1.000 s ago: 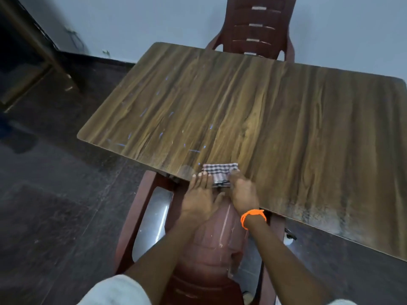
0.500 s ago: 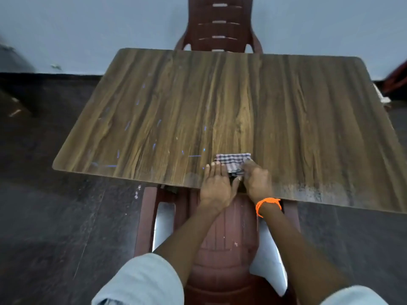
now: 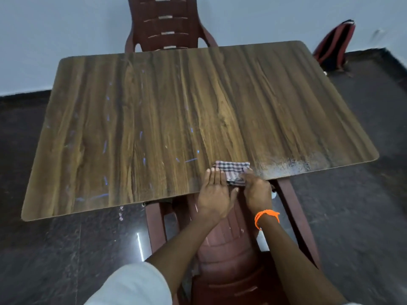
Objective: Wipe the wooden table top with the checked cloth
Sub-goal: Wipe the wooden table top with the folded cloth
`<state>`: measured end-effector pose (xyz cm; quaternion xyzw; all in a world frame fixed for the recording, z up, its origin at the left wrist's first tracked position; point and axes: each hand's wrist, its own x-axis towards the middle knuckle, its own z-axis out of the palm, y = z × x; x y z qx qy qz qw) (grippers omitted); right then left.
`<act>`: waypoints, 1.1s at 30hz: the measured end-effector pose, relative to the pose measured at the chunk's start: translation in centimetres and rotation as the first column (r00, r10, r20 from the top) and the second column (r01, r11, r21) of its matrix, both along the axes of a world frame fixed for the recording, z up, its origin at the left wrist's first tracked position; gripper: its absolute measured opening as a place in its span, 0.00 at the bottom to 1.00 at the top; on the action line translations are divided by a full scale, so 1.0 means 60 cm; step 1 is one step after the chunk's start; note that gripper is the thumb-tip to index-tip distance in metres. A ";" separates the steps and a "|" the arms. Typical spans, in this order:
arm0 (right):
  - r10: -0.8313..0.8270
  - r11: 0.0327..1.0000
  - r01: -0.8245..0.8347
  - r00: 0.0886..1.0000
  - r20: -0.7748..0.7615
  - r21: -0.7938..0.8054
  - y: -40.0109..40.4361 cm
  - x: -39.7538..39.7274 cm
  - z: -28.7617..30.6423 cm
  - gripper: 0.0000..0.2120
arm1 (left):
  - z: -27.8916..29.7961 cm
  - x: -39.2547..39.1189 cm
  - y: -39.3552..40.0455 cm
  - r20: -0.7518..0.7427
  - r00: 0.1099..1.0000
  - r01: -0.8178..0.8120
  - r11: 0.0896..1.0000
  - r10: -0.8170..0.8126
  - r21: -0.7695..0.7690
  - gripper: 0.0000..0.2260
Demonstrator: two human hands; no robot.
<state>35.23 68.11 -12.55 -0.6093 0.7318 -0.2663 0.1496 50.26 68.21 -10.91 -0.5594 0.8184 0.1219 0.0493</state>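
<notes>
A small folded checked cloth point(image 3: 233, 172) lies at the near edge of the wooden table top point(image 3: 176, 119). My left hand point(image 3: 214, 193) lies flat with fingers together at the table edge, touching the cloth's left side. My right hand point(image 3: 256, 190), with an orange band on the wrist, rests curled on the cloth's right side and pinches its near edge. Blue streaks mark the left half of the top, and a grey dusty patch point(image 3: 288, 167) runs along the near edge on the right.
A dark red plastic chair point(image 3: 167, 23) stands behind the far edge. Another dark red chair point(image 3: 222, 249) is tucked under the near edge below my arms. A red and black bag point(image 3: 334, 45) leans on the wall at far right. The floor is dark polished stone.
The view has swung to the right, bringing the table's right end and the bag into sight. Both hands and the cloth have stayed in the same place at the near edge.
</notes>
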 end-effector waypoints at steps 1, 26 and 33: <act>-0.027 1.000 0.027 1.000 0.008 0.003 -0.012 0.006 0.005 0.16 | -0.003 0.000 -0.014 0.012 1.000 0.010 1.000 -0.010 -0.003 0.35; 0.007 0.997 -0.010 0.999 0.034 0.079 -0.077 0.077 0.028 0.16 | 0.002 0.085 -0.097 0.013 0.998 0.060 0.998 -0.061 0.018 0.36; -0.019 0.993 0.019 1.000 -0.003 0.114 -0.020 0.164 0.017 0.15 | 0.002 0.206 -0.077 0.013 0.968 0.248 0.966 -0.250 0.074 0.36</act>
